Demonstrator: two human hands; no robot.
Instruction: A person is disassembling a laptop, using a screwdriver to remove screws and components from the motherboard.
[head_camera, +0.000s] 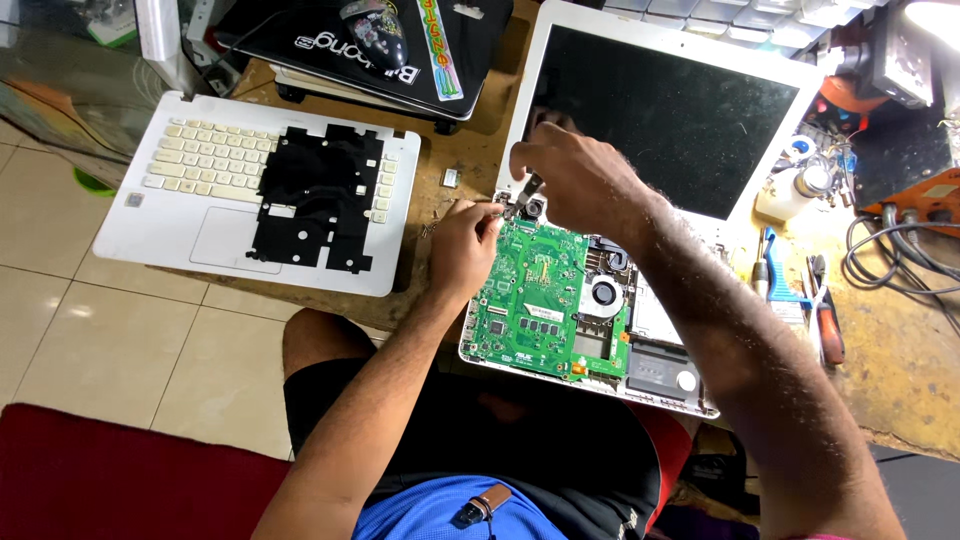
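Note:
A white laptop (640, 385) lies open-cased on the wooden bench, its green motherboard (535, 290) and small fan (603, 293) exposed. The dark screen (670, 110) leans back behind it. My right hand (580, 180) is closed on a slim screwdriver (527, 190), whose tip points down at the board's upper left corner. My left hand (462, 245) rests at the laptop's left edge, fingertips pinched beside that same corner; whether they hold a screw is too small to tell.
The removed white keyboard cover (180, 170) lies left with a black sheet (320, 195) on it. A black closed laptop (370, 45) sits behind. Loose screws (435, 220), a blue-handled tool (778, 275), a red-handled tool (828, 330), a white bottle (795, 190) and cables (900, 250) crowd the right.

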